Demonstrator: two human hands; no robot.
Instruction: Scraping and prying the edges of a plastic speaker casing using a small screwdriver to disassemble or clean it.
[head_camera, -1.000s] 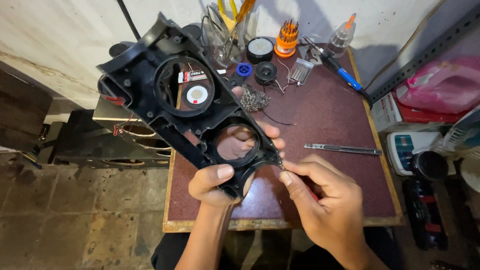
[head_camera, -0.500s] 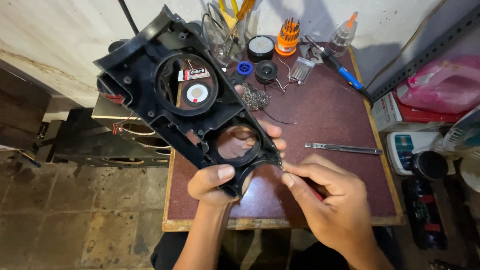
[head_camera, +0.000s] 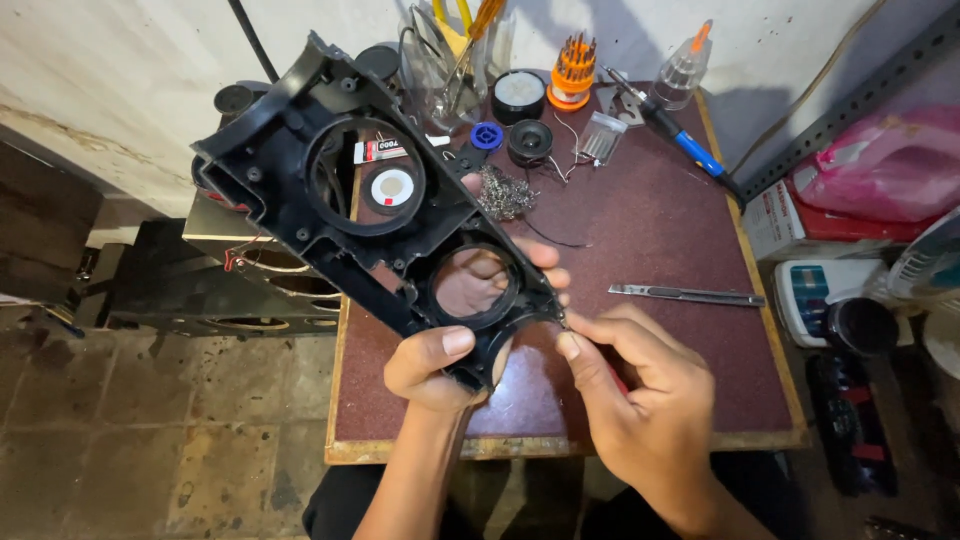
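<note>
Behind the small brown table (head_camera: 650, 230) a pale wall is showing, and tools are lying along the back edge. The left hand (head_camera: 440, 365) is gripping the low end of a big black plastic frame (head_camera: 370, 215) with two round holes, holding it tilted above the table. The right hand (head_camera: 640, 400) is pinching something tiny at the frame's edge, too small to tell. A thin metal blade (head_camera: 685, 295) is lying near the right hand
</note>
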